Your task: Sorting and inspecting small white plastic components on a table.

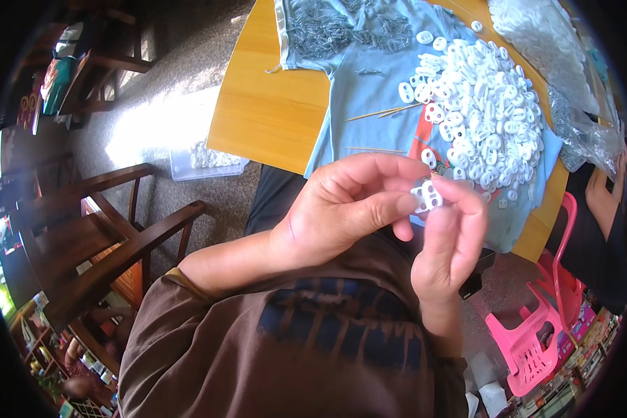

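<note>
White piece (428, 198) with dark holes is held up between both hands, on the near side of a heap of similar pieces; fingertips cover its edges, so its full outline is hard to make out. The wooden table (268, 104) runs out of view at the top. Light blue cloth (358, 90) lies over it, partly hidden under the heap (494, 111). Small grey parts (348, 31) lie tangled farther off, too fine to tell singly. At the right, another person's arm (602, 198) is only partly visible. The left hand (341, 198) pinches the piece's left side, the index fingertip partly hidden; the right hand (445, 244) grips its right side between thumb and index finger. Between the fingertips, a tiny grey bit (422, 184) is unclear.
</note>
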Tool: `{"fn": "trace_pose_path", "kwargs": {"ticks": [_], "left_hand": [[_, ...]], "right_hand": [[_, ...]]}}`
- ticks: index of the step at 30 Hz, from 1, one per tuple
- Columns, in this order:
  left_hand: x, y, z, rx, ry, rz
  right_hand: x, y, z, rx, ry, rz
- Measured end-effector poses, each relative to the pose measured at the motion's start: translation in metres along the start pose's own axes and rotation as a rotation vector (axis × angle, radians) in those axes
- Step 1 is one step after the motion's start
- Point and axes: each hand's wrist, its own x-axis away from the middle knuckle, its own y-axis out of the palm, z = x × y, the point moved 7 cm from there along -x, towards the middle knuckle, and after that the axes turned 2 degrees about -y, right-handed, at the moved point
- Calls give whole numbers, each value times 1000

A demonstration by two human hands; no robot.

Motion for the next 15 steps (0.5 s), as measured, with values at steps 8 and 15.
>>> {"fn": "trace_pose_path", "kwargs": {"ticks": [8, 15], "left_hand": [[1, 5, -4, 90, -24, -58], [3, 10, -6, 33, -79, -109]], "right_hand": [[-1, 0, -2, 74, -101, -71], [1, -1, 2, 15, -206, -63]]}}
